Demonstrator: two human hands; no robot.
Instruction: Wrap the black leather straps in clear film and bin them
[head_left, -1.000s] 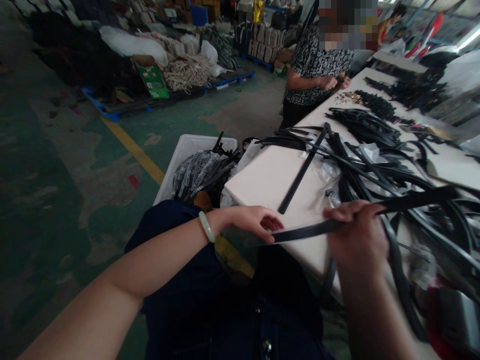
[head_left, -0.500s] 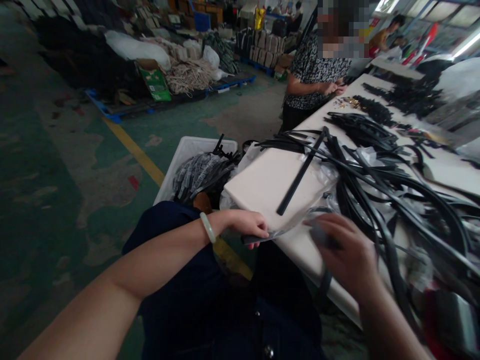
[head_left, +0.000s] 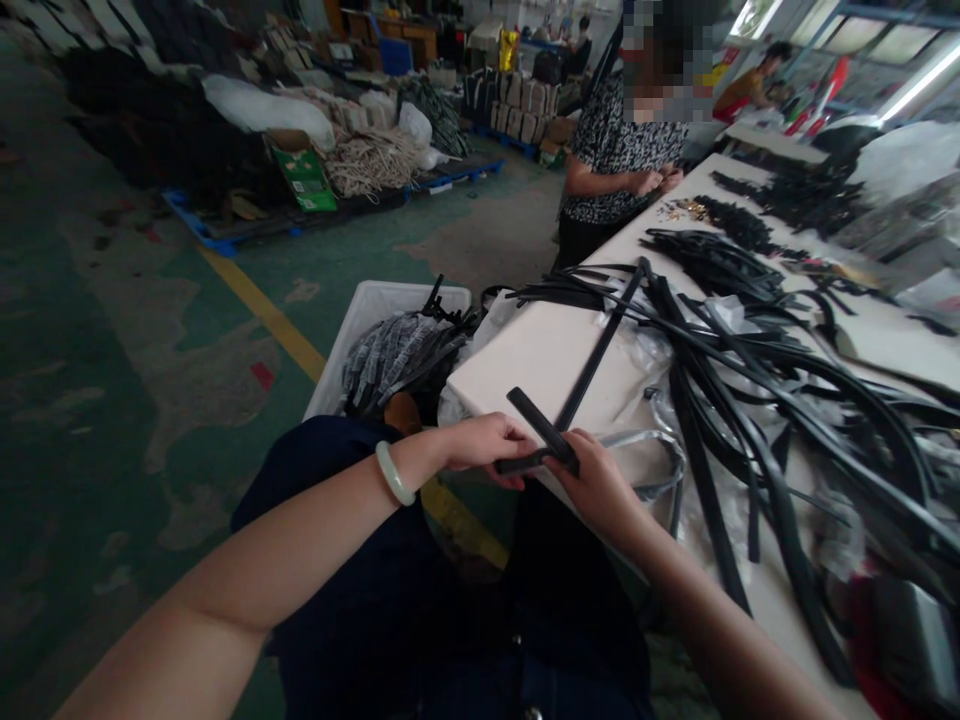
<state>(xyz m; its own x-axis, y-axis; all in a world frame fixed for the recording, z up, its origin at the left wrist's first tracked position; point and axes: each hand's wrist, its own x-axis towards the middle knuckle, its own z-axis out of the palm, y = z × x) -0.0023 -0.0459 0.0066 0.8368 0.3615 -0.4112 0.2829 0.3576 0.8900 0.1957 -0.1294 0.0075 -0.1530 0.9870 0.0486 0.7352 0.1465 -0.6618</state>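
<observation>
My left hand (head_left: 487,443), with a pale bangle (head_left: 394,473) on the wrist, is closed on the end of a black strap (head_left: 519,464) at the table's near edge. Beside it my right hand (head_left: 596,485) is closed too, its fingers close to the left ones. A flat black strap end (head_left: 534,415) sticks out of the right hand, up and to the left, crossing above the held strap. A loop in clear plastic wrap (head_left: 664,455) curves out behind the right hand. Another black strap (head_left: 604,350) lies on the white board (head_left: 517,350) just beyond; the exact finger grip is partly hidden.
A heap of long black straps (head_left: 750,370) covers the table's right side. At the table's left stands a white bin (head_left: 337,345) with wrapped straps. A co-worker (head_left: 626,150) stands at the far side. Blue pallets (head_left: 225,243) with bundled goods are on the floor.
My right hand has moved left from over the table to my left hand, bringing a black strap end across the held strap. My left hand has stayed nearly in place.
</observation>
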